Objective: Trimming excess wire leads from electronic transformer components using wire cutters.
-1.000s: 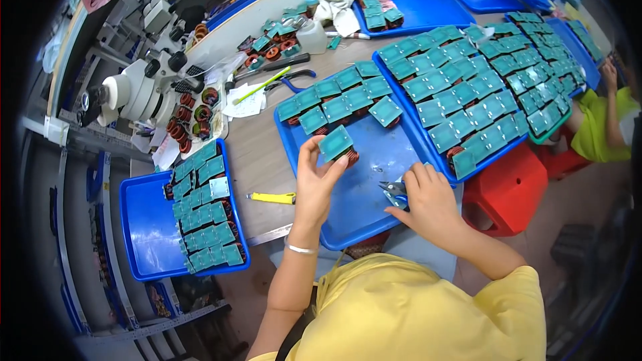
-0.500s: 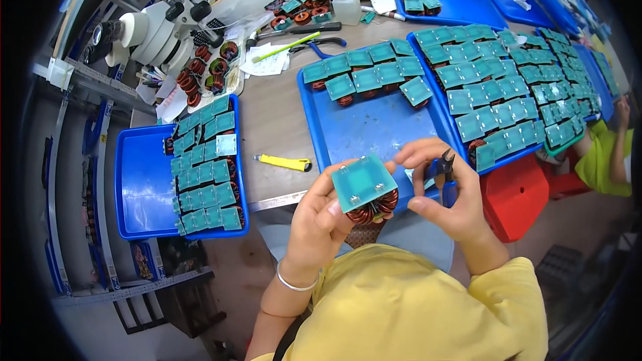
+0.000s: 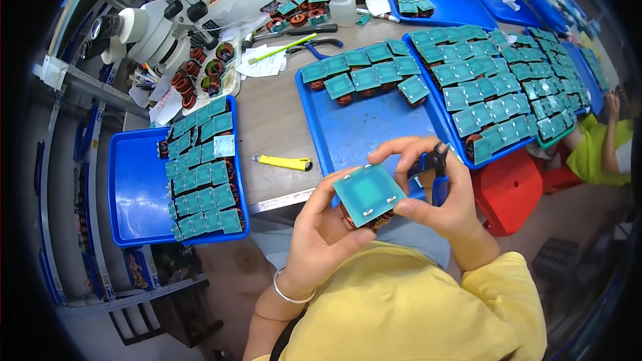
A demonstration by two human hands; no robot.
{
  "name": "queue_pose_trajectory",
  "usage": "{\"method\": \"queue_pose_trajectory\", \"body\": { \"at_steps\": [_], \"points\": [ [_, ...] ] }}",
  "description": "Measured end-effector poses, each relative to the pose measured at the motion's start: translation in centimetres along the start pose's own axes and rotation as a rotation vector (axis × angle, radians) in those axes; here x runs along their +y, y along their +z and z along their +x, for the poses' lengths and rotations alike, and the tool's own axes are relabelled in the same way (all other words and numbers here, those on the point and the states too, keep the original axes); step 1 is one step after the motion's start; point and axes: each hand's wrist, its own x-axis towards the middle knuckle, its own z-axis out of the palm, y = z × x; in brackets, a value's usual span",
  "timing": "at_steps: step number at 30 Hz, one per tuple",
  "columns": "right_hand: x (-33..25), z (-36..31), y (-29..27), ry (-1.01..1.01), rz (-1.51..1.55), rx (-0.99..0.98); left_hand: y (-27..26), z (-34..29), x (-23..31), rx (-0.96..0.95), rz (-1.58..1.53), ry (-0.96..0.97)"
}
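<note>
My left hand [image 3: 328,227] is closed around a copper-wound coil with a square green circuit board [image 3: 364,192] on top. Board side up, it is held in front of my chest, and a little of the copper winding [image 3: 382,220] shows below the board's edge. In my right hand [image 3: 435,190] are blue-handled side cutters [image 3: 439,177], tucked against the palm with their dark jaws pointing up and away. The right thumb is at the board's right corner, and a fingertip reaches its far edge. Shiny solder points stand near the board's edges.
Beyond my hands a blue tray [image 3: 374,135] holds several board-topped coils. Fuller trays [image 3: 498,93] stand to its right, another blue tray [image 3: 140,190] to the left. A yellow utility knife [image 3: 284,162] lies on the table [image 3: 267,124]. A red stool [image 3: 508,194] and another person's sleeve [image 3: 595,150] are at right.
The coil has turned in my left hand, so its board faces up more and less winding shows. My right hand has come left to the board, bringing the side cutters along.
</note>
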Motion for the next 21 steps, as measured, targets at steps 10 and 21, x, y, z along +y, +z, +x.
{"method": "queue_pose_trajectory", "body": {
  "at_steps": [10,21],
  "points": [
    [-1.1,1.5,0.3,0.048,0.102,-0.115,-0.2,-0.6,0.6,0.186,-0.220,-0.212],
    [-0.9,2.0,0.8,-0.342,-0.381,-0.105,-0.5,-0.3,0.6,0.172,0.036,-0.080]
  ]
}}
